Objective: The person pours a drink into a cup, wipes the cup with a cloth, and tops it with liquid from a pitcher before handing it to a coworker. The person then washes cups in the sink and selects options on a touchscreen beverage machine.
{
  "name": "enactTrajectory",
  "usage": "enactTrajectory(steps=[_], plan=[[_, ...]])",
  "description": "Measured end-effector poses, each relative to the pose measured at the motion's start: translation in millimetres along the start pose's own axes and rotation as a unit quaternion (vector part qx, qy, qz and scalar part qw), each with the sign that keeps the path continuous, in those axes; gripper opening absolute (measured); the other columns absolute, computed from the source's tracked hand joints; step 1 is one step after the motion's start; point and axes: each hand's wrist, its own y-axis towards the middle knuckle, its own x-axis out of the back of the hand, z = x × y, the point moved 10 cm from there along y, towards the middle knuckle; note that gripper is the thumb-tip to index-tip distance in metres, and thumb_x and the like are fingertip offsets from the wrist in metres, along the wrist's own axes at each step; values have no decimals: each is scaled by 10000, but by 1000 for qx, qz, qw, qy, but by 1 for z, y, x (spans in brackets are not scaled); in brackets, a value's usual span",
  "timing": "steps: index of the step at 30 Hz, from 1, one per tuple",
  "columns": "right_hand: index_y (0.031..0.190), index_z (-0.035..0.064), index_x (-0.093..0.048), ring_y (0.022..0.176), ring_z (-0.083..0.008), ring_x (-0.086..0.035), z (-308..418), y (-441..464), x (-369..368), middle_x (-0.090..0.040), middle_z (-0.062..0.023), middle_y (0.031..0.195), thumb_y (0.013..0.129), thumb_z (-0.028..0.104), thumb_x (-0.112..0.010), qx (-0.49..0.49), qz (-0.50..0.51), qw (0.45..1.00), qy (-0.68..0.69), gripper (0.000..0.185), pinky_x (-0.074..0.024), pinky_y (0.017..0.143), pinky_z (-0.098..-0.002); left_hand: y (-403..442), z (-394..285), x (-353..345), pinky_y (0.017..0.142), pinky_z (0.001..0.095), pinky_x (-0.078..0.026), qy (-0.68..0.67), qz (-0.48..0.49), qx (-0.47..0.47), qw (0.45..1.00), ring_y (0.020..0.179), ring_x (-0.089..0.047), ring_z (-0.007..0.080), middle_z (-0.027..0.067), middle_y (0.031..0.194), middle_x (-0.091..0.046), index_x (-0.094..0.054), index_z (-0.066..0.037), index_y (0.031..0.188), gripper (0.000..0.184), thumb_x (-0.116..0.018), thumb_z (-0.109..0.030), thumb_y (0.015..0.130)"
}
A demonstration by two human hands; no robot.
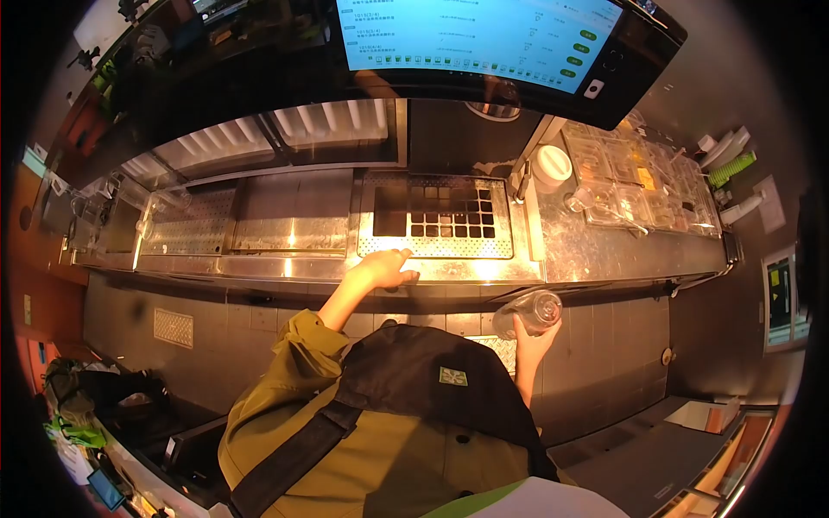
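Observation:
My left hand (387, 268) rests on the front edge of the steel counter, by the lower rim of a drain grate (380, 246). Its fingers are partly spread and nothing shows in them. In front of the counter, my right hand (537, 335) is closed around a clear cup-like container (518, 312). The container is tilted over, with its round end turned up towards me. I cannot see anything inside it. A black apron (414, 371) covers my front.
A large screen (475, 39) hangs above the counter. White ribbed bins (328, 121) line the back. To the right stand a white-lidded tub (553, 164) and a clear lidded organiser (648, 181) with several compartments. The counter's front edge (604, 281) runs across the view.

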Motion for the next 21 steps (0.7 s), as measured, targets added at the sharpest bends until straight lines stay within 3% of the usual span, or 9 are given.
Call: enactTrajectory(steps=[6, 15, 18, 21], plan=[[1217, -21, -320, 1068, -220, -418, -6, -6, -12, -433, -142, 1138, 579, 83, -758, -26, 20, 998, 46, 781, -327, 913, -331, 4, -6, -4, 809, 395, -417, 8, -14, -33, 999, 960, -523, 341, 219, 1031, -545, -420, 1, 1163, 547, -494, -394, 792], [1214, -20, -324, 1074, -224, -414, -15, -4, -1, -421, -141, 1147, 575, 89, -763, -34, -4, 999, 16, 783, -320, 918, -327, 1, 1, 0, 835, 401, -409, -21, -1, -4, 1000, 985, -509, 346, 223, 1057, -526, -433, 5, 1127, 532, -493, -399, 787], [1215, -18, -325, 1079, -229, -410, -8, -3, 0, -420, -141, 1148, 578, 81, -761, -37, -2, 999, 16, 779, -315, 923, -329, 1, -1, 2, 810, 407, -422, -9, -20, -17, 1000, 962, -521, 352, 225, 1018, -544, -426, -13, 1136, 508, -506, -369, 783], [1220, -23, -317, 1089, -228, -403, -7, -2, -2, -413, -147, 1161, 581, 75, -760, -28, 5, 999, 19, 784, -312, 928, -331, 2, -20, 33, 739, 391, -440, -49, -107, -72, 990, 855, -560, 334, 204, 908, -578, -409, -24, 1169, 481, -526, -298, 791]])
